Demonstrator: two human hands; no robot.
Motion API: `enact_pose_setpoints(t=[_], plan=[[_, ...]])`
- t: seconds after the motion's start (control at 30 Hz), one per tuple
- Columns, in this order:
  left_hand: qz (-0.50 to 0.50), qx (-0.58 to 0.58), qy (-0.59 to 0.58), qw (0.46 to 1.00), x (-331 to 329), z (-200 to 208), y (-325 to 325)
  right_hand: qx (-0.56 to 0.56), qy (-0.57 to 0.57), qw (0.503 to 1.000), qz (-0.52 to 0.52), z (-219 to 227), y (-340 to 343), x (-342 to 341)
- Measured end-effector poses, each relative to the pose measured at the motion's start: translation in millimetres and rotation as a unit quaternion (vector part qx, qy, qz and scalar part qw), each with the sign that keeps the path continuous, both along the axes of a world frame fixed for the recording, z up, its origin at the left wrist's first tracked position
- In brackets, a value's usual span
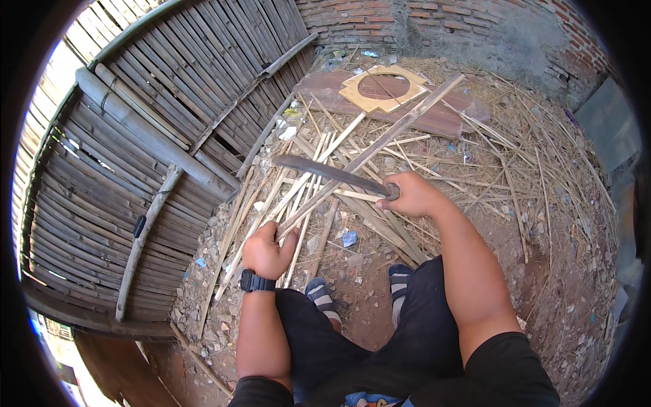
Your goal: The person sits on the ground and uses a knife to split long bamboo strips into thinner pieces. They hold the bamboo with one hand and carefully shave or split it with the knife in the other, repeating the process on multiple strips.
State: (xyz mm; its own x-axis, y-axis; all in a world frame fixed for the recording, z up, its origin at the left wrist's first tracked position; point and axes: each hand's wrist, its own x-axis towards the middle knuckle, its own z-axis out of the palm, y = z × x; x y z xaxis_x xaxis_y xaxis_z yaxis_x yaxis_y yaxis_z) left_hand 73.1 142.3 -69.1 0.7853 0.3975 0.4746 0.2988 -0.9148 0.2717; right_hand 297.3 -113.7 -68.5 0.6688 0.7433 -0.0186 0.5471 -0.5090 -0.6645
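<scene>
My left hand (268, 249) is closed round the near end of a long bamboo pole (400, 124), which slants away to the far right. In my right hand (411, 195) is the handle of a machete (325, 170). Its dark blade points left and crosses the pole around the middle of the view; whether blade and pole touch I cannot tell. Below them, several pale bamboo strips (303, 197) lie spread over the ground. The fingers of my right hand are partly hidden behind the handle.
A slatted bamboo wall (129, 169) rises on the left, and a brick wall (468, 27) stands at the back. On the ground lie a brown board (319, 85), a yellow panel with a round hole (359, 100), straw and rubble. My sandalled feet (321, 293) are just below the strips.
</scene>
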Motion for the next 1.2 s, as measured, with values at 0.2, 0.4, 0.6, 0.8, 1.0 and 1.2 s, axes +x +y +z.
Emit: enact_pose_setpoints(t=[0.2,0.4,0.6,0.8,1.0,1.2], plan=[[0.020,0.008,0.029,0.999,1.4,-2.2,7.3,0.017,0.045,0.993,-0.104,-28.0,-6.9,18.9],[0.015,-0.038,0.075,0.996,-4.8,9.3,8.3,0.039,0.078,0.989,-0.117,-26.3,-23.1,35.6],[0.037,-0.031,0.088,0.995,-0.8,4.1,10.7,0.029,0.044,0.992,-0.111,-36.4,-20.7,39.2],[0.027,-0.044,0.043,0.998,-17.1,17.3,22.0,0.054,0.004,0.996,-0.067,-9.0,-27.3,18.6],[0.025,0.059,0.046,0.997,-53.7,83.3,34.2,0.079,-0.007,0.988,-0.134,4.2,-37.4,21.2],[0.051,0.103,-0.041,0.993,-111.8,45.5,29.6,0.082,0.005,0.995,-0.064,9.1,-34.1,13.6]])
